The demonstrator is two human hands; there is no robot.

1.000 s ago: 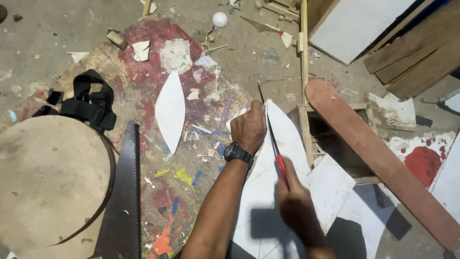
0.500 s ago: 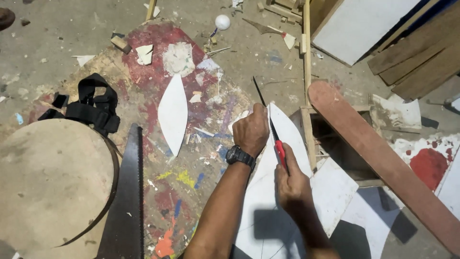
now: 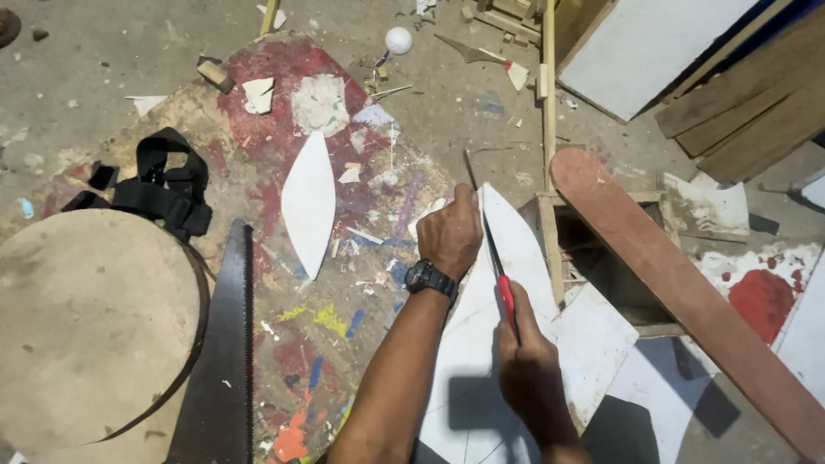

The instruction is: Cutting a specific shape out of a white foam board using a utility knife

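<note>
White leaf-shaped cut-out (image 3: 309, 202) lies finished, well left of the grip. Left hand (image 3: 450, 234), fist closed, presses the white thin sheet (image 3: 516, 258). Just right, the right hand (image 3: 526, 361) is clamped on a red-handled narrow blade (image 3: 497, 266) partway along the sheet's curve; the near stretch looks uncut. The blade's edge is hard to make out.

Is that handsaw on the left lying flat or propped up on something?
Lying flat. The handsaw rests blade-down on the paint-stained board, beside the round wooden disc, and neither hand touches it.
</note>
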